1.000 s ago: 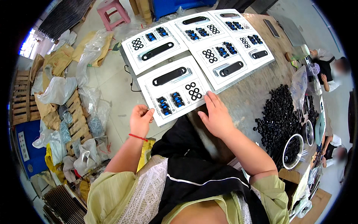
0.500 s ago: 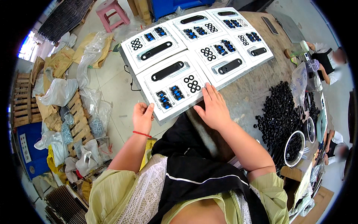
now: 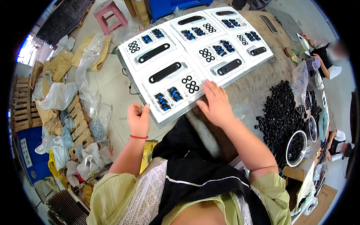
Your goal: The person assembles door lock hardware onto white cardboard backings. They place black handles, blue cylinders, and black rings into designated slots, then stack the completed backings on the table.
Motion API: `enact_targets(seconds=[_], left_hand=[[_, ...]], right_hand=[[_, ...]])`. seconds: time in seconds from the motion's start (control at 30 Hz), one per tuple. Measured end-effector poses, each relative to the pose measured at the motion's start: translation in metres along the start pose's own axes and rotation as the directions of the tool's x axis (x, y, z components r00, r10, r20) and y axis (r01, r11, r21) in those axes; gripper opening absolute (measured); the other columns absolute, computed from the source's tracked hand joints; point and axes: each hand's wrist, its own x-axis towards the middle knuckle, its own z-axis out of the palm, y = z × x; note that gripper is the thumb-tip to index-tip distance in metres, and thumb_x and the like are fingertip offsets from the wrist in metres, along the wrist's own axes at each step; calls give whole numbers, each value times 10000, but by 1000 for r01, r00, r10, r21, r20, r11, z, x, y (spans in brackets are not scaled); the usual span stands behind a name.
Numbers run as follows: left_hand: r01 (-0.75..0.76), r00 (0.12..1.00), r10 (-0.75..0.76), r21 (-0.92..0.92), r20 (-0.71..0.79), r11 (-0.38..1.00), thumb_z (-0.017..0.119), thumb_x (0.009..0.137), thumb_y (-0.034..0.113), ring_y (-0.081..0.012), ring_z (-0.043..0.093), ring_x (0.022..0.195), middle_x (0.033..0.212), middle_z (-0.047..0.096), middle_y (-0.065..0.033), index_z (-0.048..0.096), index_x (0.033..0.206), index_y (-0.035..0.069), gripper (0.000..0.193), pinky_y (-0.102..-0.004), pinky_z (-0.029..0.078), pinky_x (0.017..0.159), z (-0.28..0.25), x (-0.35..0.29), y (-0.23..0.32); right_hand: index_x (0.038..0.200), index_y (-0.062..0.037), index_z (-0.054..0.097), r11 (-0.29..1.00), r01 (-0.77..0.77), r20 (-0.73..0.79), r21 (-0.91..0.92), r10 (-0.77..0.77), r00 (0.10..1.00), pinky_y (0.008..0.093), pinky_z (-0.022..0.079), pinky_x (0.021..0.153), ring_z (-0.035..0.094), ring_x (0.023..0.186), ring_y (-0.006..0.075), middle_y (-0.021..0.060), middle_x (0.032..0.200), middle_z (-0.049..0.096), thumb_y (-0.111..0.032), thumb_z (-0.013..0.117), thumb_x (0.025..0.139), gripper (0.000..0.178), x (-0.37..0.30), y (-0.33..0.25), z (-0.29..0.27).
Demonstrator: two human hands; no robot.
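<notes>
Several white printed cards [image 3: 150, 80] lie edge to edge on a grey board [image 3: 165, 123] at the table's near left corner. Each carries a long black slotted piece [image 3: 165, 72], a group of black rings [image 3: 190, 84] and blue-and-black hardware [image 3: 175, 94]. My right hand [image 3: 217, 105] is open at the near edge of the cards, fingers stretched out and fingertips by the rings. Just off the board's left near corner, my left hand [image 3: 138, 120] is closed with its thumb up. A red cord circles that wrist. Its curled fingertips are partly hidden.
A heap of small black parts [image 3: 279, 108] covers the table's right side, beside a metal-rimmed bowl [image 3: 296, 149]. A dark phone-like slab [image 3: 269, 24] lies at the far edge. Co-workers [image 3: 325, 56] are at the right. Bags and wooden pallets [image 3: 80, 123] crowd the left floor; a pink stool [image 3: 109, 17] stands behind.
My left hand has moved left and slightly down, away from the board's corner. The board and cards have shifted slightly left. My right hand has stayed by the near edge.
</notes>
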Motion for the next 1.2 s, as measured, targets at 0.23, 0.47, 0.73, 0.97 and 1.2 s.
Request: enact_targets(seconds=[0.23, 0.47, 0.73, 0.97, 1.2], left_hand=[[-679, 719, 549, 261, 425, 686, 680, 852, 197, -348, 515, 1227, 1324, 550, -194, 579, 1217, -16, 435, -411, 399, 1050, 43, 80, 83], [-677, 682, 183, 517, 708, 523, 396, 1010, 390, -301, 274, 1437, 1561, 272, -181, 351, 1456, -11, 602, -399, 219, 1183, 135, 126, 117], [-692, 654, 131, 519, 745, 502, 408, 1000, 422, -292, 241, 1456, 1571, 245, -182, 314, 1482, 14, 638, -405, 187, 1197, 151, 135, 113], [-706, 644, 105, 535, 758, 464, 393, 1003, 447, -294, 222, 1464, 1577, 224, -190, 283, 1489, -9, 676, -397, 175, 1202, 152, 131, 118], [-678, 646, 13, 566, 763, 468, 352, 1002, 492, -262, 161, 1487, 1603, 168, -159, 234, 1512, 7, 714, -376, 136, 1209, 152, 132, 125]], right_hand=[[1345, -3, 470, 994, 44, -99, -97, -53, 994, 501, 279, 1130, 403, 1347, 343, 186, 1457, 423, -315, 532, 945, 511, 102, 29, -7], [1409, -29, 423, 970, -86, 52, -226, 101, 994, 475, 227, 1166, 331, 1416, 288, 146, 1522, 362, -399, 443, 979, 567, 181, 53, 8], [1411, -34, 426, 972, -122, 66, -201, 138, 988, 462, 200, 1180, 349, 1406, 268, 136, 1521, 367, -416, 413, 993, 567, 187, 56, 7], [1395, -31, 459, 974, -135, 44, -185, 145, 988, 444, 204, 1181, 366, 1398, 268, 137, 1506, 394, -420, 400, 998, 559, 185, 59, 8], [1409, -38, 452, 974, -139, 64, -181, 153, 986, 441, 208, 1180, 363, 1403, 261, 133, 1518, 381, -434, 397, 995, 576, 185, 56, 4]])
